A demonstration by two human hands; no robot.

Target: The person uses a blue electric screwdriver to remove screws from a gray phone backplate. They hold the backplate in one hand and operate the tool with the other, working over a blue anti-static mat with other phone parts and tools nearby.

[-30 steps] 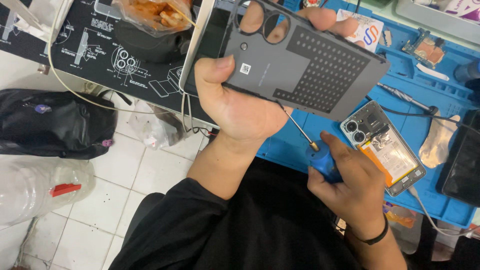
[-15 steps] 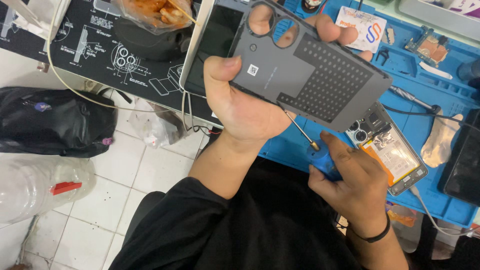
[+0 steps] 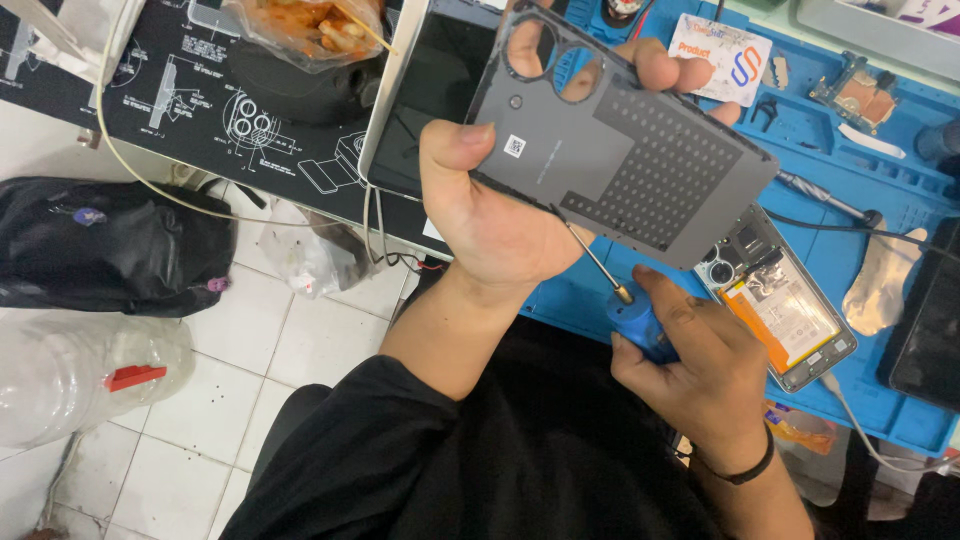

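My left hand (image 3: 495, 215) grips a grey phone back cover (image 3: 620, 140), inner side up, with two round camera holes and a dotted patch. My right hand (image 3: 700, 365) holds a blue-handled screwdriver (image 3: 640, 325); its thin metal shaft points up toward the cover's lower edge. An opened phone (image 3: 785, 300) with an orange battery label lies on the blue work mat (image 3: 850, 235), just right of the right hand.
A dark tablet-like screen (image 3: 425, 85) leans behind the cover. A black printed mat (image 3: 180, 110) holds a bag of food (image 3: 305, 30). A black bag (image 3: 100, 245) and a clear plastic bottle (image 3: 80, 375) lie on the tiled floor. Small parts, a card and a cable rest on the blue mat.
My left hand has tilted and shifted the back cover slightly, uncovering more of the opened phone. The right hand stays put with the screwdriver.
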